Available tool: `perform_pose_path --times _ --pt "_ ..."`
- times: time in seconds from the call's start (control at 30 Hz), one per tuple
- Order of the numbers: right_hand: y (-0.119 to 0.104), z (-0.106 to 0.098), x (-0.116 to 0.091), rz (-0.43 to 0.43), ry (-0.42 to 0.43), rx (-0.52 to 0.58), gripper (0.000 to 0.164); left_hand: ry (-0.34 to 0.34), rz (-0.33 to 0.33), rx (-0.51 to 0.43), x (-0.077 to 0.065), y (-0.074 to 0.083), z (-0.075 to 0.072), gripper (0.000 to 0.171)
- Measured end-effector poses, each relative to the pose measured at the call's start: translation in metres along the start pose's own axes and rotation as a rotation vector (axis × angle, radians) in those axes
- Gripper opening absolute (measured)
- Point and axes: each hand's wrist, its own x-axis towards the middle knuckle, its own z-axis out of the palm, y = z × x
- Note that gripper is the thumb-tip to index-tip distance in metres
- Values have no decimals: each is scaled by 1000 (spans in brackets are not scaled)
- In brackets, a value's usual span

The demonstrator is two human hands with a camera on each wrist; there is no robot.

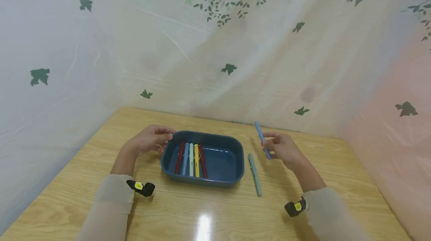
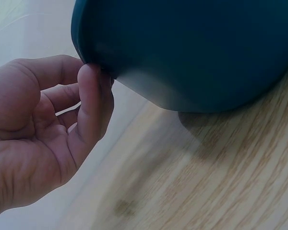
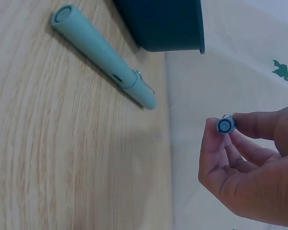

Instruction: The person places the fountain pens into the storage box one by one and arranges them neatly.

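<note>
In the head view a dark blue rectangular box (image 1: 223, 185) sits on the table. My left hand (image 1: 149, 140) holds its left end, thumb and fingers at the rim, as the left wrist view shows up close (image 2: 53, 115). Several pens lie side by side in the left half of the box: dark red (image 1: 180, 157), blue (image 1: 185, 158), pale mint (image 1: 191, 159), yellow (image 1: 196, 160) and another dark red (image 1: 203, 161). To the right of the box my right hand (image 1: 283, 149) pinches a blue pen (image 1: 258, 130) above the table; the right wrist view shows its end (image 3: 225, 125).
A grey-green pen (image 1: 255, 175) with a metal clip lies on the wooden table (image 1: 161, 214), just right of the box. Behind the table hangs a pale curtain (image 1: 188, 84) printed with leaves and birds. Each wrist wears a small black camera (image 1: 144, 188).
</note>
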Motion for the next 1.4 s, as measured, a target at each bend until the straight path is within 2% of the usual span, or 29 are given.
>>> perform_pose_path --times 0.5,1.03,1.4 --pt "-16 19 6 -57 -18 50 43 -3 7 3 0 -3 -3 40" --pt "-36 48 11 -67 -48 68 41 5 10 1 0 -2 -1 38" --pt "-44 65 14 -71 -77 89 40 -15 22 10 2 -2 -3 41"
